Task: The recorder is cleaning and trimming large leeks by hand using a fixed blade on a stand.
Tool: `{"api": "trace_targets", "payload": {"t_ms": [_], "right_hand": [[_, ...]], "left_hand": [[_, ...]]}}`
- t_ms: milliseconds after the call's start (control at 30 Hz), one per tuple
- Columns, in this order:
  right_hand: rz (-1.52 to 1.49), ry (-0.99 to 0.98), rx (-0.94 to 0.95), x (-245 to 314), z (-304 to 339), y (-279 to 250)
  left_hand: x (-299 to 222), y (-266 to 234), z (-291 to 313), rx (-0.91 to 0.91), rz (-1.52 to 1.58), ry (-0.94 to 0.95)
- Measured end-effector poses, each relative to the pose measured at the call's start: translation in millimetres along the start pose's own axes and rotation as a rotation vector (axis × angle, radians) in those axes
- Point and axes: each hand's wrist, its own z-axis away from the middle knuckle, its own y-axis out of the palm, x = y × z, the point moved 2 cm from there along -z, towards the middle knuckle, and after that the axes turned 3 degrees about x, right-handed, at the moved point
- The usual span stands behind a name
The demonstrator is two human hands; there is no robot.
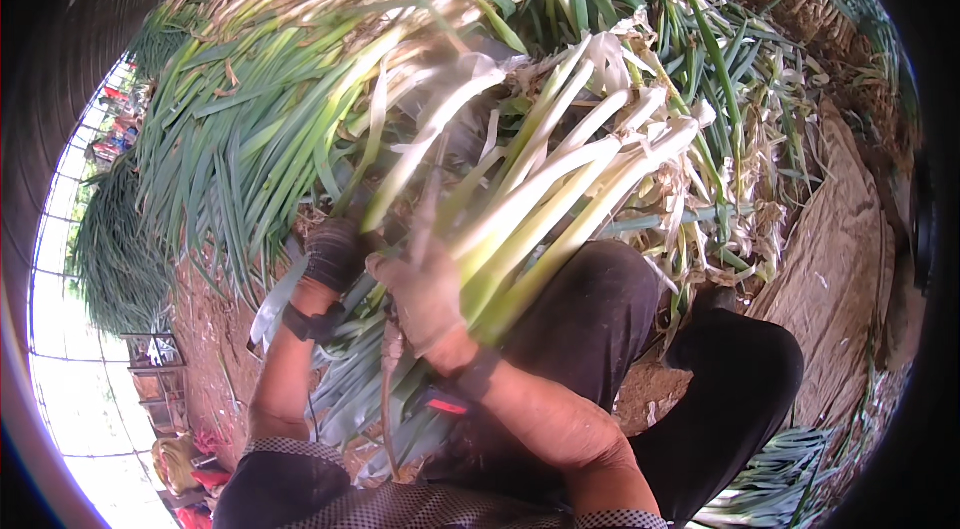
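My left hand (334, 255), in a dark glove with a black band at the wrist, is closed at the green end of a long green onion (425, 144). Its white stalk slants up and away to the right, blurred toward the root. Close beside it is my right hand (425, 297), smeared by motion, so its fingers cannot be made out. Just right of that hand, several peeled green onions (545, 204) with white stalks and pale green necks lie across my lap, roots pointing away. Their leaves (365, 399) hang down below my hands.
A large heap of unpeeled green onions (240, 119) spreads at the far left. Stripped leaves and dry skins (720, 159) pile up at the right, beside a brown cloth sheet (845, 229). My bent knee (600, 294) sits under the peeled stalks. Wire mesh (85, 379) stands along the left.
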Motion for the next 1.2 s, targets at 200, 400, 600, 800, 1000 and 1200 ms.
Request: {"api": "trace_targets", "payload": {"t_ms": [200,400,600,800,1000,1200], "right_hand": [[-0.126,-0.069,-0.01,-10.1,-12.5,1.3],[-0.155,-0.189,-0.101,-5.0,-16.8,1.7],[-0.235,-0.071,-0.08,-13.5,-22.3,-2.1],[-0.364,0.084,-0.065,3.2,-14.9,-2.6],[-0.357,-0.018,-0.132,-10.3,-30.3,-3.8],[-0.681,0.137,-0.087,4.9,-49.4,-0.5]], "left_hand": [[-9.4,9.5,23.6,-0.084,0.004,0.072],[-18.2,7.9,43.8,-0.243,0.012,0.172],[-15.6,5.0,50.7,-0.195,0.186,0.138],[-11.5,1.0,54.8,-0.151,0.29,0.131],[-14.8,8.8,51.2,-0.269,0.228,0.232],[38.5,75.5,55.5,-0.098,0.518,-0.001]]}}
